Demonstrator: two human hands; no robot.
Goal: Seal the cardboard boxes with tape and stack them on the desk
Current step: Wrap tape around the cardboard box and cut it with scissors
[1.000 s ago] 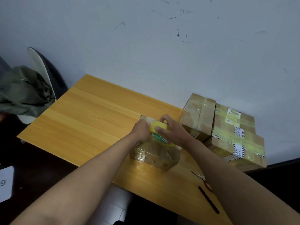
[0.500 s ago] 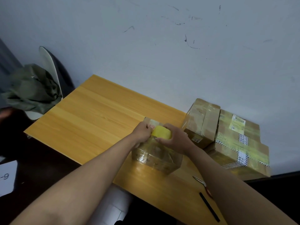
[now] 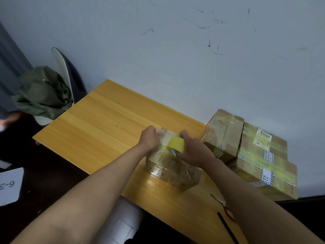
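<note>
1. The box was a small brown carton, glossy all over with clear tape that caught the light; it sat on the desk near the front edge, right of centre.
2. Its long axis ran from the near right toward the far left, one corner pointing at the person.
3. The tape roll, yellow, stood on edge on top of the box, a pale strip of tape running from it toward the far-left end of the lid.
4. The right hand gripped the roll, thumb and fingers curled round it.
5. The left hand sat at the box's far-left top edge, fingers curled down onto the tape end there; whether they pinched it or only pressed, I could not tell.
6. Just right of the box, two more taped boxes stood touching, against the wall.
7. Scissors and a pen lay near the front right edge.
8. A chair with a green cloth stood left of the desk.
</note>
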